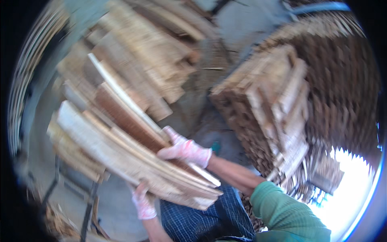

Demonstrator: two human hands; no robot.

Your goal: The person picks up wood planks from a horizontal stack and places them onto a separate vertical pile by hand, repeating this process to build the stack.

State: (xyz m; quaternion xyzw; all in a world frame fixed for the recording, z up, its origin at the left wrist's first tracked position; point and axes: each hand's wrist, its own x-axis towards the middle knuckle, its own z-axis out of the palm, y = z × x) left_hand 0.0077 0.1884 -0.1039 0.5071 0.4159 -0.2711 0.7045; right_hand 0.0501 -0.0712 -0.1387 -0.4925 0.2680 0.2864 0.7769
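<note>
I hold a bundle of several long, rough wooden boards (133, 161) in front of my body, slanting from upper left to lower right. My left hand (144, 201), in a white and pink glove, grips the bundle's lower edge; its fingers are partly hidden by the wood. My right hand (185, 151), gloved alike, is closed over the upper edge, near a reddish-brown board (125, 115) and a thin pale strip (121, 94). Motion blurs the picture, so I cannot tell exactly where the held boards end and those behind begin.
Beyond the bundle lies a wide pile of planks (145, 44). On the right, more boards lie on a stack (258, 92), beside a tall stacked wall of wood (338, 80). A dark metal stand (88, 209) is at lower left. Bright light comes in at lower right.
</note>
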